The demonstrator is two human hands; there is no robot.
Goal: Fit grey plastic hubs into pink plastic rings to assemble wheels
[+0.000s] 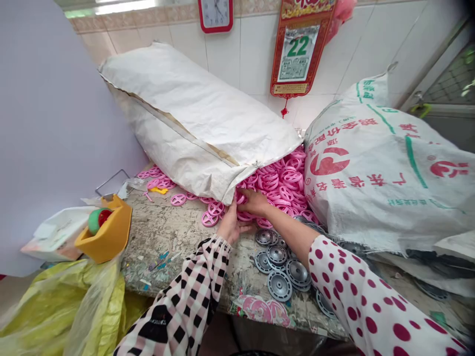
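A big white sack [200, 113] lies tilted on the worn table, its mouth spilling a heap of pink plastic wheels [284, 185]. My left hand [230, 223], in a checked sleeve, touches the sack's lower corner; its fingers are spread in part, and some are hidden by the sack edge. My right hand [254, 202], beside it in a dotted sleeve, reaches into the pink wheels at the sack's mouth. Its fingertips are among the wheels, and whether they grip any is not visible. Grey round discs [279, 285] lie below my right forearm.
At the left stand a yellow tape dispenser [106, 235] and a white tray [59, 230], above a yellow bag [59, 306]. A printed white sack [386, 168] fills the right side. A clock [216, 14] and a calendar [300, 49] hang on the tiled wall. The table's front edge is near.
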